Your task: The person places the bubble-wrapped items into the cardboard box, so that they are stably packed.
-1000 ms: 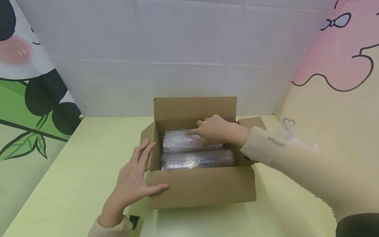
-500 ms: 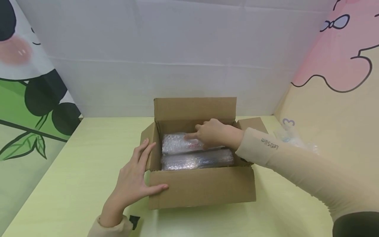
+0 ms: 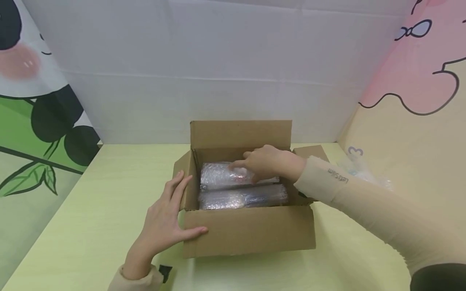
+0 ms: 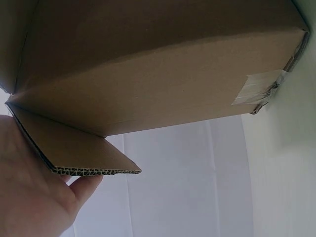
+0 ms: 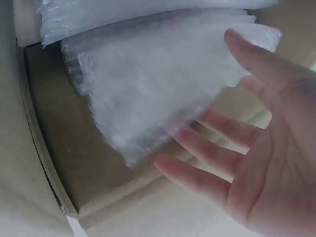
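A cardboard box (image 3: 251,230) stands with its flaps folded out. Inside lie two bubble-wrapped packages, the far package (image 3: 216,174) and the near package (image 3: 222,199). My left hand (image 3: 162,220) rests at the box's left side, fairly straight fingers on the side flap (image 4: 74,143) and thumb on the front flap. My right hand (image 3: 267,161) reaches into the box over the far package, index finger stretched across its top. In the right wrist view the right hand's spread fingers lie right at the edge of a bubble-wrapped package (image 5: 153,79).
Clear plastic wrapping (image 3: 360,167) lies to the right, behind the right sleeve (image 3: 349,198). A small black scrap (image 3: 165,273) is by the left sleeve. White sheeting (image 3: 233,72) hangs behind the table (image 3: 91,214). Torn tape (image 4: 259,88) sticks to the box's outer wall.
My right hand dipped and shifted slightly left, then back right, with the far package shifting a little under it. My left hand has stayed at the box's left side.
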A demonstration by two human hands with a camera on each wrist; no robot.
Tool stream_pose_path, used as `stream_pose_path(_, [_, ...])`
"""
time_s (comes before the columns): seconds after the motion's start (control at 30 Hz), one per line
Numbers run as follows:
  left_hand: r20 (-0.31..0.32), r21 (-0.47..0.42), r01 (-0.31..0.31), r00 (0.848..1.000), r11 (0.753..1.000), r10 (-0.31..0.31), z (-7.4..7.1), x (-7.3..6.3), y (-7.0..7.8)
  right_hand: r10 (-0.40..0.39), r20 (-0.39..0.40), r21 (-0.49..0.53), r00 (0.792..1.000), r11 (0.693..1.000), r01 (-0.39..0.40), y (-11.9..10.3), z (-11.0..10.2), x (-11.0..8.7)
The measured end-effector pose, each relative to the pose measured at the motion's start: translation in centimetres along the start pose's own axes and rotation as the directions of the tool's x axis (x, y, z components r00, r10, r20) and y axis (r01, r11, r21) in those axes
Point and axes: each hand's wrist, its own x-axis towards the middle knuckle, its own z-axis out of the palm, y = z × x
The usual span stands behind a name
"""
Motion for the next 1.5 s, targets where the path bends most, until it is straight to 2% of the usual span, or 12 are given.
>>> stream_pose_path(0.23, [-0.005,0.002,-0.011,1.000,1.000,0.011,0.0,0.1,0.1,0.028,-0.065,0.044,0.997,0.999,-0.025,1.0,-0.8,-1.8])
stream_pose_path(0.33, [-0.001,0.003,-0.009,1.000,1.000,0.009,0.0,0.1,0.2,0.050,-0.088,0.096,0.995,0.995,-0.042,1.7,-1.1,-3.1])
stream_pose_path(0.6, [-0.004,0.003,-0.002,1.000,1.000,0.002,-0.1,-0.1,-0.1,0.102,-0.210,0.285,0.972,0.958,-0.039,4.6,-0.9,-8.2])
stream_pose_path(0.73, [-0.006,-0.002,-0.001,1.000,1.000,0.001,-0.1,-0.1,-0.2,0.181,-0.235,0.345,0.955,0.934,-0.093,6.7,0.2,-11.1])
stream_pose_path(1.0, [0.001,0.001,0.012,1.000,1.000,-0.012,-0.3,-0.3,-0.3,0.370,-0.242,0.351,0.897,0.895,-0.275,10.8,4.5,-15.8])
stream_pose_path(1.27, [-0.006,0.005,0.004,1.000,1.000,-0.004,-0.2,-0.2,-0.1,0.554,-0.149,0.418,0.819,0.786,-0.456,14.1,10.3,-20.4])
stream_pose_path(1.5, [-0.001,0.002,-0.003,1.000,1.000,0.003,-0.1,-0.1,0.1,0.617,-0.114,0.447,0.779,0.732,-0.515,15.7,17.0,-23.7])
